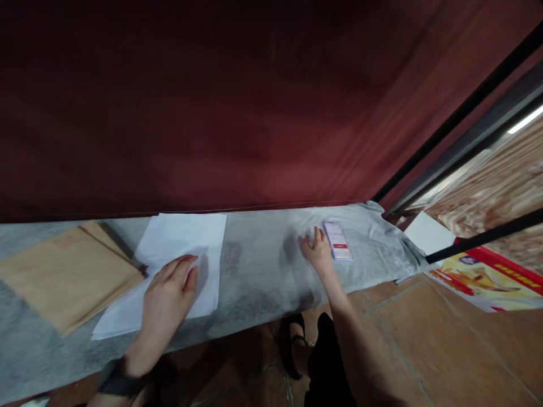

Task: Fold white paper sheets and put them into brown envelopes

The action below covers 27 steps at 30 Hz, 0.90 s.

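Black wristband [121, 380], at the lower left of the frame, encircles the wrist of the person's left hand [167, 291]. This hand is over a stack of plain white paper sheets [193, 243], left of centre; its fingers are together and gently bent, the thumb apart from them. Whether its fingertips touch the paper cannot be told. The sheets are rectangular and slightly fanned, their edges out of line along the lower left.

Left of the stack and of the left hand lie flat brown kraft-paper envelopes [70, 271], layered, with a faint reddish mark near the upper edge; their right corner overlaps the sheets. The right hand [319, 251], right of centre and well apart from both paper piles, has its fingers loosely curled with a gap at the thumb. Just to its right lies a smartphone with a lilac edge [338, 240], its lit pale screen crossed by a red bar; contact between hand and phone cannot be determined.

All rest on a grey, rumpled cloth [258, 265] spanning the middle of the frame. Dark red fabric [212, 113] fills the upper part; a red-and-yellow printed box [483, 277] lies at the lower right.
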Available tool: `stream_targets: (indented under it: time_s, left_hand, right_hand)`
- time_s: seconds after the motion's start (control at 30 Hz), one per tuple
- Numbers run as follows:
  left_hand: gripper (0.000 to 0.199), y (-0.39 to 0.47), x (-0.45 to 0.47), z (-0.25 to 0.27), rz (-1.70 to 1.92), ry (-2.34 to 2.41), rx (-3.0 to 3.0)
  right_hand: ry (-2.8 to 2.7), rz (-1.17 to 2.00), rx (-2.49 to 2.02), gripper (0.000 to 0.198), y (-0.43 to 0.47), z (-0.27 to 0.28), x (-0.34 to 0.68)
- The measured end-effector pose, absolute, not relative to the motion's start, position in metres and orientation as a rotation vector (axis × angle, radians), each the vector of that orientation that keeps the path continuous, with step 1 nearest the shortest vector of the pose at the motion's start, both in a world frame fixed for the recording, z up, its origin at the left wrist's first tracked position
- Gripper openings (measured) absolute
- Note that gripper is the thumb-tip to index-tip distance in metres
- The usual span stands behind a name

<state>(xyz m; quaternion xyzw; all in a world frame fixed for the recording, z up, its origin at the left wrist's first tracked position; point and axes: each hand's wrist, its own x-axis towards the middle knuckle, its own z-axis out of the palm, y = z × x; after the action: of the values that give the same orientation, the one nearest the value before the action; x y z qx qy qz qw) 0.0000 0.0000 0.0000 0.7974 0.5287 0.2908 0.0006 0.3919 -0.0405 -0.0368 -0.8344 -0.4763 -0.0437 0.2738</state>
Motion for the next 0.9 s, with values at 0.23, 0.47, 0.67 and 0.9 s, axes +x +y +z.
stream_targets:
  time_s: [0.23,0.47,0.67,0.9]
  left_hand:
    - [0.038,0.038,-0.051,0.0,1.308,1.688,1.657]
    - [0.04,0.024,-0.052,0.004,0.937,1.863,2.117]
    - [0.048,-0.018,-0.015,-0.005,0.118,1.86,2.519]
    - [0.053,-0.026,-0.009,-0.003,-0.036,1.796,2.518]
  right_hand:
    - [-1.535,0.465,-1.862,0.036,-0.01,-0.041,0.248]
    - [-1.639,0.65,-1.958,0.027,-0.006,-0.031,0.167]
    - [-1.661,0.512,-2.172,0.041,0.011,-0.019,0.132]
    - [-1.699,0.312,-2.153,0.042,0.019,-0.024,0.117]
